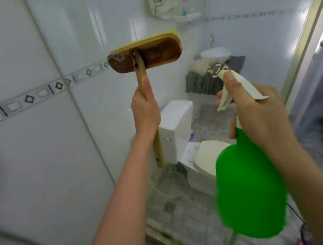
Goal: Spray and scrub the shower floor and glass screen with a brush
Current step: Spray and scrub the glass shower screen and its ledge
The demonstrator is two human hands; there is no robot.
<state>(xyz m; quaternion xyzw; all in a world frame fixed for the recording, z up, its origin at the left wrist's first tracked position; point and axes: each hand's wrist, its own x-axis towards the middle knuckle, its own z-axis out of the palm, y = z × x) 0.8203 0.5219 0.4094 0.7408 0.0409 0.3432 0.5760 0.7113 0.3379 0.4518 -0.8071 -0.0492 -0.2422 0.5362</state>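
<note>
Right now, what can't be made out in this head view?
Head view:
- Brush bristles: turned away, only the wooden back shows; whether they touch anything is unclear.
- Spray bottle: motion-blurred and opaque; fill level hidden.
- Right hand: its fingers mostly hidden behind the hand's back.
- Shelf items: too small, blurred.

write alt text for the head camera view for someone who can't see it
A person's left hand holds a wooden brush raised toward the glass screen, bristles facing away, while the right hand grips a green spray bottle, nozzle pointing at the glass. A white toilet shows through it.
</note>
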